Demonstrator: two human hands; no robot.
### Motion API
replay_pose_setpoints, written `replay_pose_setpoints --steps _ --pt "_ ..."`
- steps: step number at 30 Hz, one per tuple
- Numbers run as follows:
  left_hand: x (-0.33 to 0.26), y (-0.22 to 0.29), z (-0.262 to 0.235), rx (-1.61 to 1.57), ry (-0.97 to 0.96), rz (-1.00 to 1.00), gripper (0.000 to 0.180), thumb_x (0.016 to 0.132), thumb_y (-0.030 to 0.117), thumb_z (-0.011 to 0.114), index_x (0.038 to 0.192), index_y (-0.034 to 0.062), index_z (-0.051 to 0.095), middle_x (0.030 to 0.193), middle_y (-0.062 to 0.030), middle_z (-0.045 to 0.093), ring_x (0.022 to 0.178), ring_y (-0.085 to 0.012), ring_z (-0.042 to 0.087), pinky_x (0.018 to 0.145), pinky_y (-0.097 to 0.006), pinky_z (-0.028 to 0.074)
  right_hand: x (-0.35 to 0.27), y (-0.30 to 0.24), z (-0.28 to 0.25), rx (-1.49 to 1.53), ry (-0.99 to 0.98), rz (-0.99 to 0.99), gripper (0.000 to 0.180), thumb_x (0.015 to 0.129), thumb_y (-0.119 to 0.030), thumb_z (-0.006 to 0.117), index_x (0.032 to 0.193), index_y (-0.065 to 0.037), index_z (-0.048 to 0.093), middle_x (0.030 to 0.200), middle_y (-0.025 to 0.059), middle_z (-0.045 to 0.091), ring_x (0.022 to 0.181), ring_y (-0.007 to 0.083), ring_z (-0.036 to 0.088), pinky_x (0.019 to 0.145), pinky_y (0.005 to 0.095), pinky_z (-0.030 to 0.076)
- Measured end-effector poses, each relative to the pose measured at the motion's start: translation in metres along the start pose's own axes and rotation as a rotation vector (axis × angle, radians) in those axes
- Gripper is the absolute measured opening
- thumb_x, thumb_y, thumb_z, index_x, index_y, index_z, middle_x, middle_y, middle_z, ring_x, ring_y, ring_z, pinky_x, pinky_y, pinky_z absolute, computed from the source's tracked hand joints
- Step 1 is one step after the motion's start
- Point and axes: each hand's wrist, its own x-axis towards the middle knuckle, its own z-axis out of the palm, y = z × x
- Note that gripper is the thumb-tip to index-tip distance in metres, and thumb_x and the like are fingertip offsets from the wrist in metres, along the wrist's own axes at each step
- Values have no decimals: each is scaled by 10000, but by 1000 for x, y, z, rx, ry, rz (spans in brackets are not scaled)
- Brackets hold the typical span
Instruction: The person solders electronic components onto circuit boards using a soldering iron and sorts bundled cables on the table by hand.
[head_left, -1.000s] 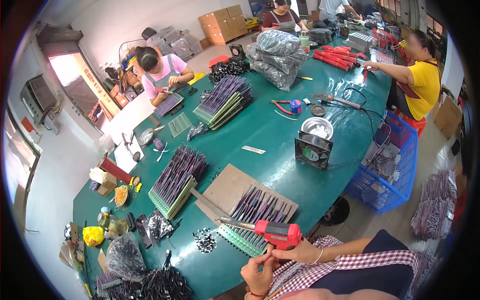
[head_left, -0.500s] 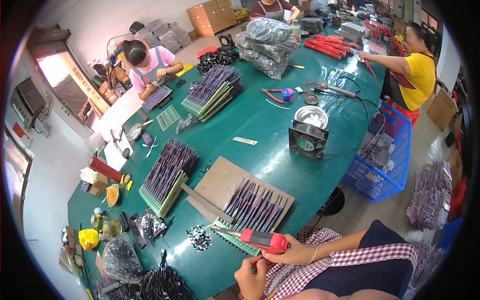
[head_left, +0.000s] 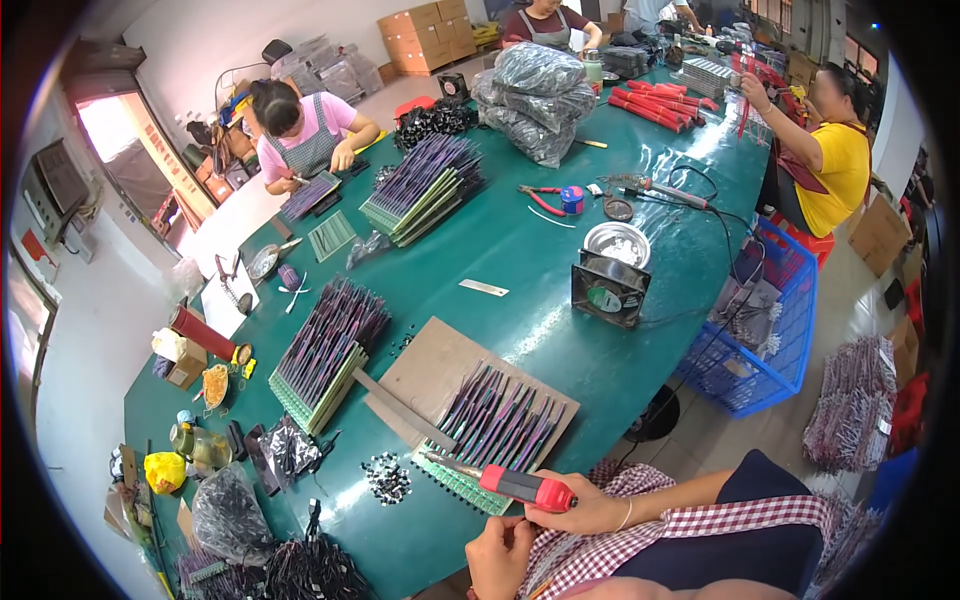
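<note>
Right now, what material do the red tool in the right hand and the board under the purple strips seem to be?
Red tool: probably plastic handle, smooth with soft shine; thin metal-looking tip. Board: likely cardboard or fibreboard, matte brown, flat, no gloss. Right hand grips the handle.

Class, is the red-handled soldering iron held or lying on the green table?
Held: the right hand grips the red-handled soldering iron, its tip over the green tray.

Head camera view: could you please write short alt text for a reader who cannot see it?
At the near edge of a long green table, the person's right hand holds a red-handled tool, its tip over a rack of purple-tipped parts, while the left hand rests below it. A small black fan stands further along, and other people work at the far side.
</note>
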Motion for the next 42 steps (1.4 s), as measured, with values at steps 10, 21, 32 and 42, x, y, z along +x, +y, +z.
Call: replay_pose_setpoints --steps 10,21,32,42 --pt "-7 -1 5 -59 -60 -15 135 850 103 565 913 -9 609 736 -193 644 664 -283 655 615 -352 500 -3 -2 -5 -34 -44 9 358 806 -133 617 1133 -19 529 795 64 605 719 93 563 657 268 480" --pt "-9 -4 8 -19 -55 38 114 838 99 573 862 -13 581 715 -230 604 658 -385 611 580 -398 472 -10 10 -3 58 -22 33 283 792 -151 663 1023 -24 557 774 27 596 707 69 540 641 251 464" --pt "-6 2 14 -62 -55 50 121 829 113 589 869 -1 585 705 -217 602 629 -363 607 570 -388 470 -17 14 -6 93 29 84 253 791 -145 670 992 -32 566 783 -8 596 697 41 522 632 234 459" --pt "-7 0 5 -47 -126 4 135 835 114 586 894 -7 596 733 -200 634 658 -306 642 620 -361 492 -13 6 -5 -61 -3 -76 312 795 -141 649 1067 -32 544 725 30 604 649 74 558 595 253 473"
